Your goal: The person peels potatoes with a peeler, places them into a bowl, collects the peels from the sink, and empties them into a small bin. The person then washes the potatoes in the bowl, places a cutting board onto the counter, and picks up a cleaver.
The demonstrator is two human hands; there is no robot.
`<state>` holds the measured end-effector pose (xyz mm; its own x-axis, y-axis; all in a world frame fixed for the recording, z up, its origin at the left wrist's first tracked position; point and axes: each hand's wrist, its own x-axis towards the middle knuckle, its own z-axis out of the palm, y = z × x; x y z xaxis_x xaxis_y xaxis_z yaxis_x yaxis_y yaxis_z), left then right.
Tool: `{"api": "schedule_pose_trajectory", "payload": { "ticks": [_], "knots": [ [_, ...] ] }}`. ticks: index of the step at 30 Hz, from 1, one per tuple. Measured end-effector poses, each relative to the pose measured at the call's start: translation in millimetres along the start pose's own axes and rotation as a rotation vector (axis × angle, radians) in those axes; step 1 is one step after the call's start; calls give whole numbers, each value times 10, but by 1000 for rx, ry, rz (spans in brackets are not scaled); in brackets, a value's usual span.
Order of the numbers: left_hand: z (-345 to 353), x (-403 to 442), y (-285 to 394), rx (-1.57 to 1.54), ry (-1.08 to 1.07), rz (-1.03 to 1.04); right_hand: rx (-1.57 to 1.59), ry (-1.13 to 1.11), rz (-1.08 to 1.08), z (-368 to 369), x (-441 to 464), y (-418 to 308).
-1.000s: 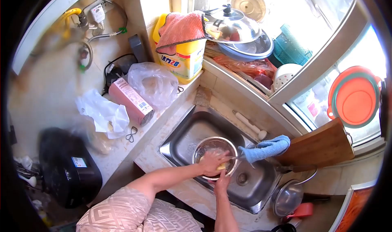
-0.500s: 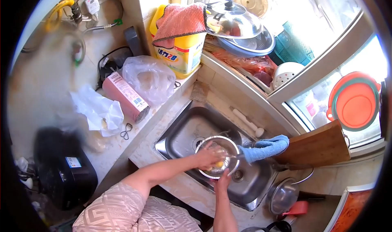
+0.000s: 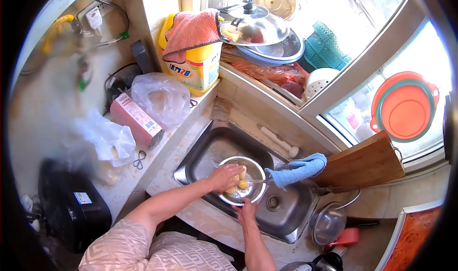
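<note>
A round metal bowl [image 3: 262,191] is held over the double sink [image 3: 286,225], close to its divider. Inside are several pale yellow, rounded pieces [image 3: 243,184] that look like peeled potatoes. My left hand [image 3: 226,177] reaches into the bowl from the left, its fingers curled around some of these pieces. The near rim is gripped by my right hand [image 3: 247,211], its fingers partly hidden beneath the bowl. Across the bowl's right side reaches a thin tap spout, with a blue cloth [image 3: 300,170] draped over the tap.
A wooden cutting board [image 3: 365,166] leans behind the sink's right side. A metal pot [image 3: 329,224] stands at the right. On the left counter lie a pink package [image 3: 136,120], plastic bags and a black appliance [image 3: 71,213]. A yellow jug [image 3: 195,73] stands near the window ledge.
The camera view has shifted slightly. My left hand has drawn toward the bowl's left side and curled around the yellow pieces, leaving more of them visible. My right hand still grips the rim.
</note>
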<state>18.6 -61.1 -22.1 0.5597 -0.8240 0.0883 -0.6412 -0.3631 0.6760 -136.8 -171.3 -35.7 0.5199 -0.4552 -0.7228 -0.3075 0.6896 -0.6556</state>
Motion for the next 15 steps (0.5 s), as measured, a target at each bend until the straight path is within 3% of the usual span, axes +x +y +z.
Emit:
{"api": "schedule_pose_trajectory", "payload": {
  "ticks": [3,7,10,12,14,15],
  "knots": [
    [193,3,194,354,-134,59,-103,-92,-42,34,-8,-8],
    [271,141,101,297,-330,409,-70,-107,-64,-28,-106,-174],
    [169,175,-128,22,-202,345,-39,77,-62,-54,-146,-127],
    [168,184,-248,-115,-164,311,-122,-28,-7,-137,-88,-136],
    [146,154,-359,-382,121,10,-111,-43,8,-102,-68,-189],
    [171,140,-310,-385,121,11,-62,-23,-54,-14,-106,-199]
  ]
}}
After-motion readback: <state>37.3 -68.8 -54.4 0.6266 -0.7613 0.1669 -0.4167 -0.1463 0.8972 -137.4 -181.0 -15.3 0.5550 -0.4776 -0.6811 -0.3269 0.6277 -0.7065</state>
